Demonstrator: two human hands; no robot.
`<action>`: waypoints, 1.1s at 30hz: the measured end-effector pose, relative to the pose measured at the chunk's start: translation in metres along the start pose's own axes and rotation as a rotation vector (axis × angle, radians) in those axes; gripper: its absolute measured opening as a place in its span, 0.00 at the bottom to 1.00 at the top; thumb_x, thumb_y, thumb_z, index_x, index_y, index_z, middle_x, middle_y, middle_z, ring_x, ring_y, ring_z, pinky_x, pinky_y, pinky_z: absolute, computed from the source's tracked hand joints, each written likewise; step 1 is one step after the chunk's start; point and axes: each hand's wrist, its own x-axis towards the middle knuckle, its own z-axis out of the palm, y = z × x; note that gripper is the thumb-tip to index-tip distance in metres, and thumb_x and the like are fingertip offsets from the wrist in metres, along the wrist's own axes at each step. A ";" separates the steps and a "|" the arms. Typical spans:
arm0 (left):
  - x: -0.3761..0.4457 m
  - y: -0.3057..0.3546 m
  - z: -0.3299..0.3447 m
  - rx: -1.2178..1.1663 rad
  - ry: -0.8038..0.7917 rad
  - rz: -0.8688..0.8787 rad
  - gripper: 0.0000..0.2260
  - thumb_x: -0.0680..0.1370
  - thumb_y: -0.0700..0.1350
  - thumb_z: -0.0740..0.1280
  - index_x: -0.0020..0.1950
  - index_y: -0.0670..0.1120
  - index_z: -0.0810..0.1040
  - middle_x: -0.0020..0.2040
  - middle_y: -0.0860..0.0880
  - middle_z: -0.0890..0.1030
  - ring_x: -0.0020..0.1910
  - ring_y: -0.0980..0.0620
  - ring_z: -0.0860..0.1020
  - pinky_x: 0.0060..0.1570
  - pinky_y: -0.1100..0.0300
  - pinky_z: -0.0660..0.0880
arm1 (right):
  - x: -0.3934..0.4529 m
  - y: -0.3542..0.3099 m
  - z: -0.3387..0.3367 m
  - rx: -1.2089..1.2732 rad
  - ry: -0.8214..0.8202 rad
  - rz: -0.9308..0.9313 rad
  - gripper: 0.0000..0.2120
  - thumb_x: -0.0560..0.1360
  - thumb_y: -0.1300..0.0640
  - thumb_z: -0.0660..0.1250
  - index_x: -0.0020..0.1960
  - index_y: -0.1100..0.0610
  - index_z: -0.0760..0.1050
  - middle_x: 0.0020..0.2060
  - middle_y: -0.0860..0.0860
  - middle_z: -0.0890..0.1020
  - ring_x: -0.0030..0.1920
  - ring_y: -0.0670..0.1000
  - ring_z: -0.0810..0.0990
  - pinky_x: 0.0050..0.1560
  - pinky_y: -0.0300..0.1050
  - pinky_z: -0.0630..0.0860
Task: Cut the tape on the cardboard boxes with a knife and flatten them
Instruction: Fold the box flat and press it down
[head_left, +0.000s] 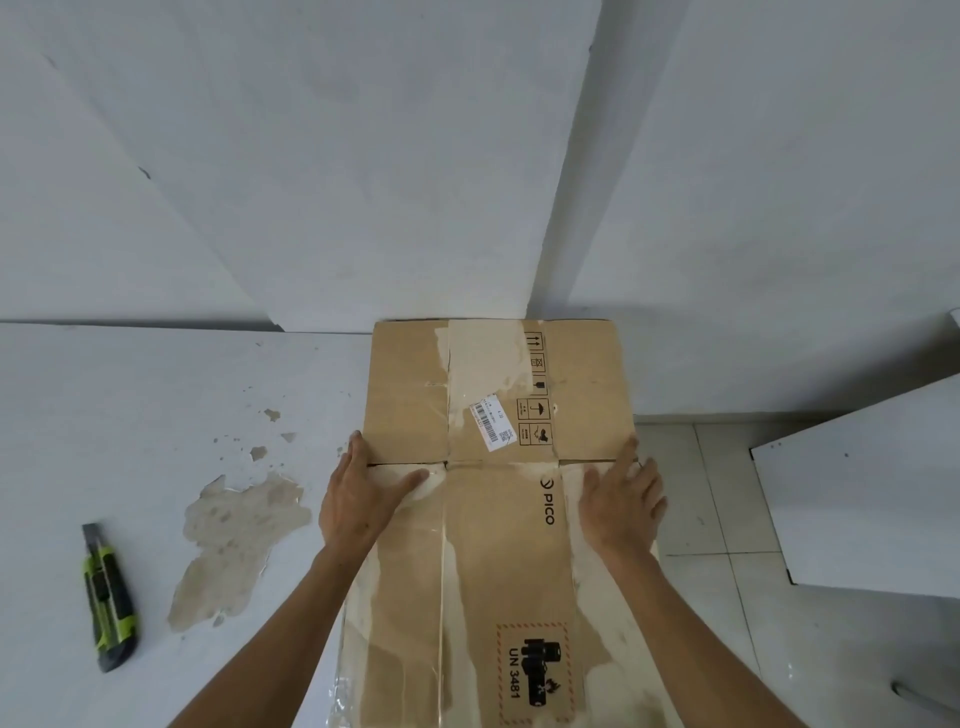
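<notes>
Cardboard box (498, 467): brown corrugated board, lay flat on the white table (156, 389), its far edge against the white wall (311, 156). Wide strips of glossy clear tape ran lengthwise down its surface; pale torn patches showed where the paper skin had peeled. A crease crossed the box at mid-length, where the far flaps met the main panel. Printed on it: "PICO", a column of handling symbols, a red-hatched "UN 3481" battery mark near the near end. A small white barcode label (491, 422) sat slantwise on the far flap.

Left hand (358, 499): flat on the box's left edge at the crease, fingers straight, thumb spread toward the middle, pressing, gripping nothing.

Right hand (623, 501): flat on the box's right edge at the same crease, fingers extended and slightly splayed, pressing, gripping nothing.

Utility knife (107, 597): well to the left of the box, lying on the table, untouched. Green and black handle, blocky grip, grey blade tip pointing away from the person.

Between knife and box, the table's white coating had flaked away in an irregular tan patch (239, 535), with smaller chips beyond it.

Right of the box: pale tiled floor (727, 597) and a white panel (862, 493) with dark edging.
</notes>
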 end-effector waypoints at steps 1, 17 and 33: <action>0.001 -0.003 -0.001 0.012 -0.001 0.025 0.54 0.65 0.77 0.70 0.80 0.49 0.55 0.77 0.49 0.70 0.74 0.43 0.71 0.66 0.43 0.75 | -0.009 0.001 0.005 -0.073 0.039 -0.078 0.38 0.84 0.38 0.52 0.84 0.54 0.39 0.80 0.65 0.50 0.81 0.66 0.51 0.78 0.66 0.54; -0.088 -0.005 0.070 0.485 -0.041 0.590 0.33 0.85 0.65 0.51 0.85 0.55 0.42 0.85 0.48 0.39 0.84 0.47 0.41 0.80 0.38 0.50 | -0.093 0.031 0.048 -0.215 0.031 -0.616 0.37 0.83 0.33 0.50 0.85 0.52 0.49 0.84 0.56 0.46 0.84 0.57 0.45 0.80 0.66 0.54; -0.156 -0.040 0.083 0.461 -0.003 0.604 0.31 0.84 0.57 0.55 0.85 0.51 0.51 0.85 0.48 0.47 0.84 0.46 0.48 0.78 0.36 0.56 | -0.117 0.047 0.057 -0.119 0.096 -0.664 0.33 0.82 0.43 0.61 0.83 0.50 0.57 0.84 0.54 0.53 0.83 0.56 0.50 0.79 0.66 0.56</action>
